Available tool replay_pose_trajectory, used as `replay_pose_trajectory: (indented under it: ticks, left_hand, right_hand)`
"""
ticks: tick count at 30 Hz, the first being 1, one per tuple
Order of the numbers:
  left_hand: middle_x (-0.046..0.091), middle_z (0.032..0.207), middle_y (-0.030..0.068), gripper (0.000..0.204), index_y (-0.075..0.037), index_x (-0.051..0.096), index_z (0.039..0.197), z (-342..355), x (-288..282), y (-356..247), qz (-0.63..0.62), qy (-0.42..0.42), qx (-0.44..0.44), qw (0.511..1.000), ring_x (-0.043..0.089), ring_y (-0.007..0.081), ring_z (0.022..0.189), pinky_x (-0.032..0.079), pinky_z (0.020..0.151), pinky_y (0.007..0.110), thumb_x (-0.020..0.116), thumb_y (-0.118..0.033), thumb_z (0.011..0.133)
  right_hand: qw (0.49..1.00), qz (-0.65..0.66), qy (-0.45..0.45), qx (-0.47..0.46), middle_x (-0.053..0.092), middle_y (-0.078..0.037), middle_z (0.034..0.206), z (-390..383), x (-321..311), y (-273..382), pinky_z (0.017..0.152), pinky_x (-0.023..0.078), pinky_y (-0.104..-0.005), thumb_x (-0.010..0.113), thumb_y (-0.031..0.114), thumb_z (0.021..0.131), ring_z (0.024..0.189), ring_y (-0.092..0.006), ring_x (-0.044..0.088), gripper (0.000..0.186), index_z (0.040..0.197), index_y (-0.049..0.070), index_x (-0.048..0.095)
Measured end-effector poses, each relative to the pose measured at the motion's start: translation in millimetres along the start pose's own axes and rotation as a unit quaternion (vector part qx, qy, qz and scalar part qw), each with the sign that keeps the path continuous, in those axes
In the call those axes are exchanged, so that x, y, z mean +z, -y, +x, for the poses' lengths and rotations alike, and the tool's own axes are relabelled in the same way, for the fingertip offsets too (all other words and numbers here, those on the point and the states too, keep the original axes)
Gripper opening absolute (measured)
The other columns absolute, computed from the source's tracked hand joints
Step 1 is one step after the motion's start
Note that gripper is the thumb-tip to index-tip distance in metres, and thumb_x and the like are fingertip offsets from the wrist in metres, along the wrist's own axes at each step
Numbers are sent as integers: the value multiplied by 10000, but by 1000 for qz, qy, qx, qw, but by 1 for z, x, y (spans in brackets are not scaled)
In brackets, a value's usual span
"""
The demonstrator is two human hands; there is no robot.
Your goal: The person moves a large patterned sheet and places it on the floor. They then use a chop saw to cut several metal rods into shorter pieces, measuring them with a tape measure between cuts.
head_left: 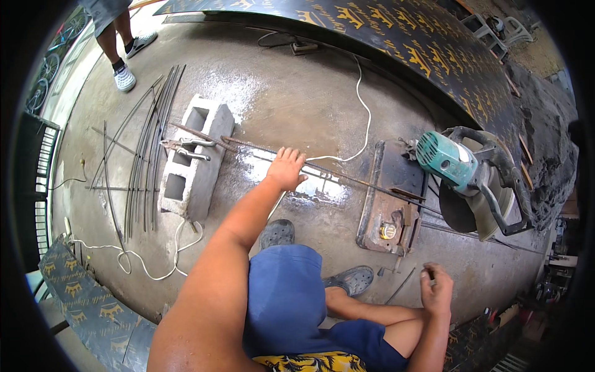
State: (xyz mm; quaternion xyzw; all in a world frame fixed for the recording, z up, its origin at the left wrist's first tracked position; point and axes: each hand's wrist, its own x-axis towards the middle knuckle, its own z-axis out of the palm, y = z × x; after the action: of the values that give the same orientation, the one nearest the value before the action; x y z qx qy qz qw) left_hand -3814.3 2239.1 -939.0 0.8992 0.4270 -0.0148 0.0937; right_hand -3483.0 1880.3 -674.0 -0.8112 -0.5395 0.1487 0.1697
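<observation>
My left hand reaches out over the floor, its fingers laid over a thin steel rod and closed about it, as far as I can see. The rod's left end lies by a concrete hollow block; its right end crosses the base plate of a green chop saw. On the block lie locking pliers and a rusty bar. My right hand is raised above my right leg, fingers loosely curled, thumb apart, with nothing visible in it. A short rod lies on the floor beside it.
Several steel rods lie crossed left of the block. White cords trail over the wet concrete floor. A round yellow-white object rests on the saw base. Dark printed panels stand behind. Another person's legs are far left.
</observation>
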Motion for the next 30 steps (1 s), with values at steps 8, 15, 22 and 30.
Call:
replay_pose_trajectory:
  ticks: [8, 15, 22, 30]
  left_hand:
    - [681, 1098, 165, 466, -83, 661, 1148, 22, -117, 91, 61, -209, -250, 943, 630, 340, 1087, 506, 882, 493, 698, -483, 913]
    - [676, 1347, 179, 613, -34, 677, 1288, 14, -156, 169, 87, 140, -457, 874, 647, 317, 1257, 493, 1025, 444, 690, -522, 917]
    - [678, 1320, 210, 625, -3, 606, 1332, 14, -116, 202, 70, 96, -469, 875, 644, 369, 1243, 519, 1031, 464, 688, -486, 946]
    - [675, 1303, 238, 609, 19, 607, 1297, 9, -113, 203, 67, 82, -458, 882, 643, 387, 1230, 518, 1018, 470, 692, -473, 949]
  right_hand:
    - [990, 54, 92, 91, 707, -180, 934, 20, 20, -27, 814, 545, -363, 680, 23, 888, 844, -277, 699, 229, 1113, -23, 689]
    - [984, 119, 91, 101, 666, -125, 873, 38, 21, -27, 799, 521, -334, 681, 11, 880, 781, -213, 631, 240, 1114, -43, 672]
    - [977, 124, 131, 115, 660, -116, 873, 37, 15, -40, 791, 514, -326, 665, -14, 868, 780, -195, 610, 266, 1131, -47, 662]
    - [976, 145, 117, 115, 640, -99, 850, 31, 11, -52, 788, 511, -320, 674, -1, 871, 769, -185, 596, 254, 1120, -46, 656]
